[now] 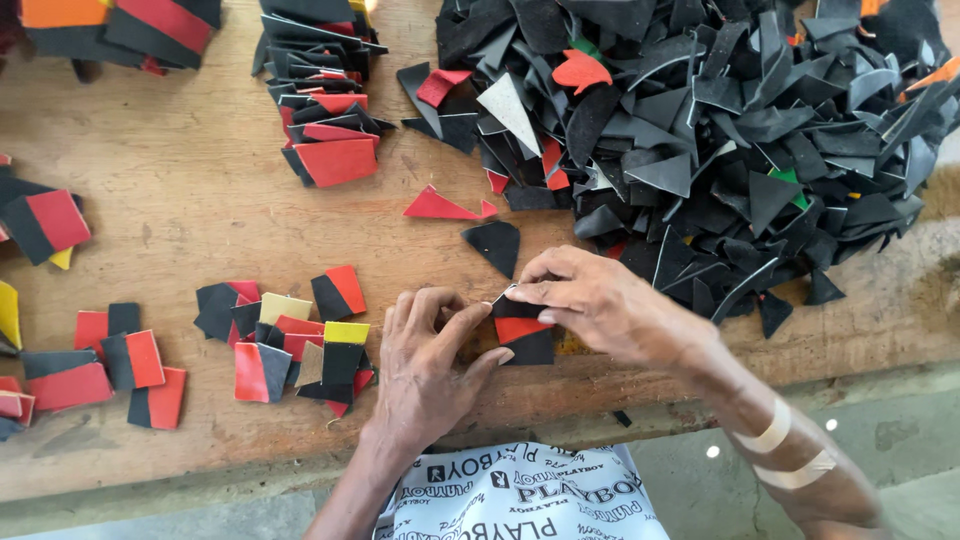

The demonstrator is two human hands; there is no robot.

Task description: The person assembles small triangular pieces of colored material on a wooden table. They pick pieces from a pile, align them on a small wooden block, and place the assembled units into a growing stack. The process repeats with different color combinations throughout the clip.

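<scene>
Worn wooden bench (180, 190) carries red-and-black joined pieces (285, 350) at left, then the left hand (425, 365) lies knuckles-up, fingertips pinching a black-and-red piece (525, 335) with the right hand (600, 305), beside a heap of black scraps (720, 110).

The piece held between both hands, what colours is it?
Red and black piece, seen in the head view.

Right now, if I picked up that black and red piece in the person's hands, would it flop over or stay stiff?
Probably bendy but not limp: the black and red piece stays flat between the left hand and right hand. Likely light, since fingertips alone hold it. It looks matte, so probably not slippery, and flat like the scraps in the black pile, so it won't roll.
</scene>
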